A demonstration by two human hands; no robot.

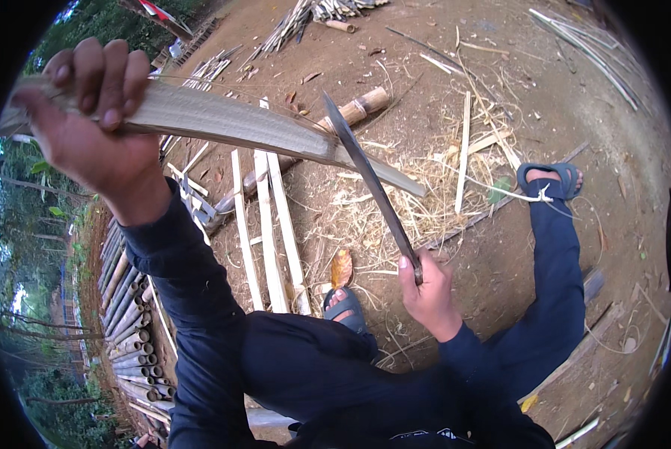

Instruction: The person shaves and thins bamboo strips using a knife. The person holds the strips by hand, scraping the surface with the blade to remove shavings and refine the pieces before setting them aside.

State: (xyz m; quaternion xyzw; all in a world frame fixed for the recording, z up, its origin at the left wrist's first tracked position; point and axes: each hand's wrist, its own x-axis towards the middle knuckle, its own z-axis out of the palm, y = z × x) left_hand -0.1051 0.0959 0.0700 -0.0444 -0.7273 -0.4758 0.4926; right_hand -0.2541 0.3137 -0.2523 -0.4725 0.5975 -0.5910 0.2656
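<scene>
Raised at the upper left, my left hand (99,112) is closed round a long split bamboo strip (230,120), its pale inner face showing. The strip slants down to the right and narrows at its far end. My right hand (429,293) grips the handle of a long dark knife (371,178), blade pointing up and to the left. The blade crosses the strip near its right end; whether the edge touches or cuts into it I cannot tell. Most of the handle is hidden in my fist.
Pale shavings (425,187) litter the ground ahead. Behind the knife lies a bamboo pole (361,105). Several cut strips (284,224) lie beside my sandalled left foot (344,305). Stacked bamboo poles (137,329) line the left side. My right foot (551,179) rests farther right.
</scene>
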